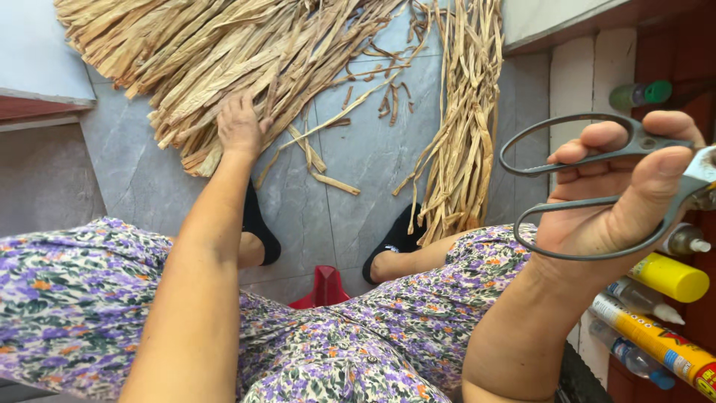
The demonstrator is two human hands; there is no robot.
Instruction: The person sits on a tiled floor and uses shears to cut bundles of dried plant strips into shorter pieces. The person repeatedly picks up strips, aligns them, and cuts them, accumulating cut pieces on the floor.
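- Left hand (240, 125): flat, fingers spread, pressing the edge of the dried straw pile (224, 56) on the grey tile floor (358, 149); nothing closed in its grip.
- Loose straw bundle (462, 127): lies apart, right of the pile.
- Right hand (619, 198): raised, grip closed through the handles of the grey scissors (589, 186).
- Step, as judged: picking out straw before a cut.
- Glue bottles (664, 298): far right.

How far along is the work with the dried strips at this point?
Looks done: a long bundle lies apart on the floor tiles, with a few short offcuts nearby. In hand: the left hand rests on the big loose pile, and the right hand holds grey scissors raised, away from the strips. Left: most of the pile appears unsorted.
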